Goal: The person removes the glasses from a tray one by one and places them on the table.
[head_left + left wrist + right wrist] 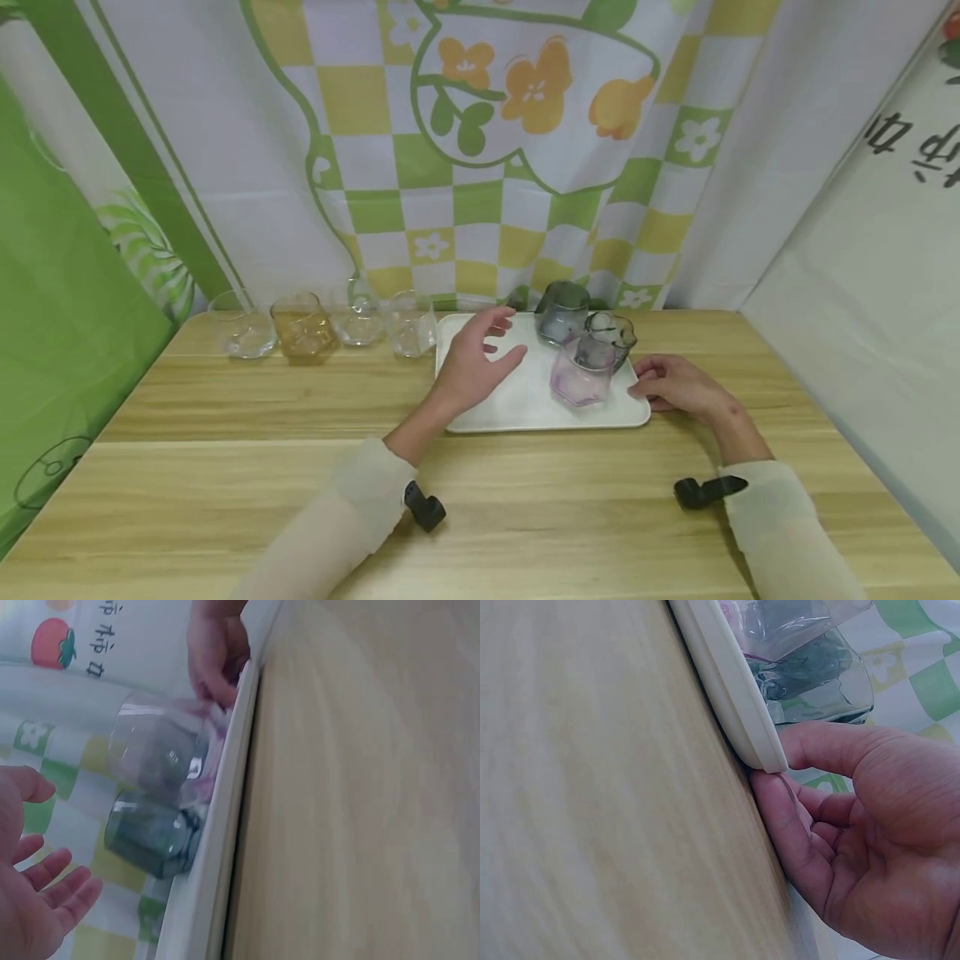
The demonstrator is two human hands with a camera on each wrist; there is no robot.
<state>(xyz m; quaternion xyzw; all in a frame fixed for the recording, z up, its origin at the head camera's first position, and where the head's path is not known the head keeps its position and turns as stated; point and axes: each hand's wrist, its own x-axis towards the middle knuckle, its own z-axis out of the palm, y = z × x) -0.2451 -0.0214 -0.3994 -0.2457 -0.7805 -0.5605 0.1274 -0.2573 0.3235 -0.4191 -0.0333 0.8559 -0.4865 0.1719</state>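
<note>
A white tray (501,408) lies on the table with three glasses on its right half: a dark grey one (561,312) at the back, a smoky one (622,333) with a wavy rim, and a pinkish hexagonal one (579,385) in front. My right hand (678,385) pinches the tray's right edge; in the right wrist view the thumb (821,742) lies over the rim and the forefinger is below it. Above the tray's left part hovers my left hand (480,358), fingers loosely bent and apart, holding nothing. Its palm also shows in the left wrist view.
Left of the tray stand several glasses in a row: a clear one (243,327), an amber one (302,327), another clear one (360,321), and a clear one (411,325) close to the tray's left edge. A patterned curtain (480,208) hangs behind the wooden table (525,517).
</note>
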